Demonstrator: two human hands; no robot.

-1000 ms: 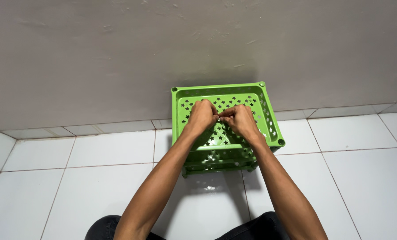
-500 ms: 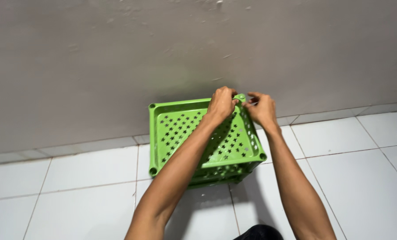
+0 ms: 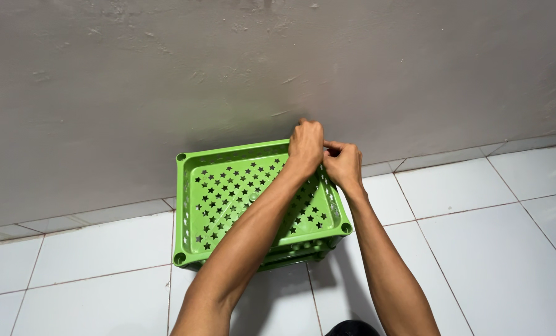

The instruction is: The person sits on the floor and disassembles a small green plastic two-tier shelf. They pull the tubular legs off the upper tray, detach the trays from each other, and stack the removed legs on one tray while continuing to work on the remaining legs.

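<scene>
Your fingers (image 3: 309,127) of the left hand (image 3: 306,146) are curled tight into a near fist, and those of your right hand (image 3: 343,165) are bent in too, thumb and forefinger pinched toward the left knuckles. Both hands meet at one spot, the far right corner of the green plastic tray with star-shaped holes (image 3: 228,193). Whatever small part sits between the fingertips is hidden by the hands themselves, so you cannot tell from here what exactly they grip; they do press against the tray's far rim at that corner.

Count what is there: two hands, both yours, and two bare forearms. The left forearm crosses diagonally over the tray's floor from the near edge to the far right corner; the right forearm runs just outside the tray's right side. One tray shows fully on top. Under its near edge the rims of more green tiers peek out, at least one and perhaps two, but the stack is too hidden to count surely. Three round corner sockets are visible on the top tray; the fourth lies under your hands.

The tray stands on the white tiled floor (image 3: 477,249), its far rim close against the grey plastered wall (image 3: 166,81), which rises straight behind it. A narrow row of skirting tiles (image 3: 439,158) runs along the wall's foot on either side of the tray.
</scene>
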